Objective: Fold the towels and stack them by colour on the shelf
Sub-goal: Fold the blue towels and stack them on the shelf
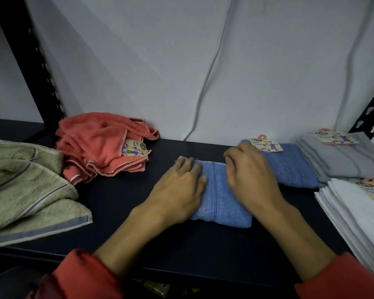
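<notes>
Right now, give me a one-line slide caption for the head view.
Both hands, left and right, press a folded blue towel flat on the dark shelf.

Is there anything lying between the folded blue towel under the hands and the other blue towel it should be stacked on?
Nothing visible. The folded blue towel lies right beside the tagged blue towel, with only bare shelf between them. Only the right hand, resting on the folded one, overlaps that gap.

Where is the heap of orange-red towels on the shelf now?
In the head view, the orange-red towels lie unfolded at the back left of the shelf, against the wall, right of the green towel.
</notes>
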A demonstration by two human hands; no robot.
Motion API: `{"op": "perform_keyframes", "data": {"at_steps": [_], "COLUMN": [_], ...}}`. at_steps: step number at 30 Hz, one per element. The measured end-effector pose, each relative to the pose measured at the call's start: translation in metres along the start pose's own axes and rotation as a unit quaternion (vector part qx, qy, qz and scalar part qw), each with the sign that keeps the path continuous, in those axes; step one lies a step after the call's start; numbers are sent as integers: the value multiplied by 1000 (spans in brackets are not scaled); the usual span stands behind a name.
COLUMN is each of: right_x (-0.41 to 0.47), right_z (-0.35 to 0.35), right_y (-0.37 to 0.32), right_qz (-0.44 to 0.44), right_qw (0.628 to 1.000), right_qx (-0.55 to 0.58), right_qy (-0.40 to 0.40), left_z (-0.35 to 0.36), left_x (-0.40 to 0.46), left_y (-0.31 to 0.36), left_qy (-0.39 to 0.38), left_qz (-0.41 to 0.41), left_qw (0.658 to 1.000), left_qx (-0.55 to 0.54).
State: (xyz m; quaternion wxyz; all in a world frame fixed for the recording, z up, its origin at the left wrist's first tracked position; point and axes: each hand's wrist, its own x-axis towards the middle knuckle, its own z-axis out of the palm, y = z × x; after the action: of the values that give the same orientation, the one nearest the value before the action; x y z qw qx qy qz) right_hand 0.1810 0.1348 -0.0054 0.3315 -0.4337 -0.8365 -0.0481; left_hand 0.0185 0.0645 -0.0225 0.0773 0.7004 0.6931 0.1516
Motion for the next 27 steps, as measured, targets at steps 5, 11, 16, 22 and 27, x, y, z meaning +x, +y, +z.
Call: {"op": "perform_keyframes", "data": {"at_steps": [5,11,16,22,27], "right_x": [-19,-33,-61,-94,-73], "right_z": [26,16,-4,-38,-36], "right_y": [-31,-19,-22,-8,-22], "right_qz": [-6,41,62,85,63], "right_qw": [981,956,948,935,968], "right_qx": [12,5,53,69,61], "right_qy": [-192,-289,-307,-338,-237], "left_z": [4,5,-3,-22,-22], "left_x": [-3,-13,-50,-80,-49], "left_y": [-4,-15,-17,-26,10], "left_qy": [-43,-56,-76,-108,14], "left_qz": [-14,-21,-3,2,10], "left_qw": [999,998,997,994,1000], "left_qx": [-14,8,-27,-11,-16]}}
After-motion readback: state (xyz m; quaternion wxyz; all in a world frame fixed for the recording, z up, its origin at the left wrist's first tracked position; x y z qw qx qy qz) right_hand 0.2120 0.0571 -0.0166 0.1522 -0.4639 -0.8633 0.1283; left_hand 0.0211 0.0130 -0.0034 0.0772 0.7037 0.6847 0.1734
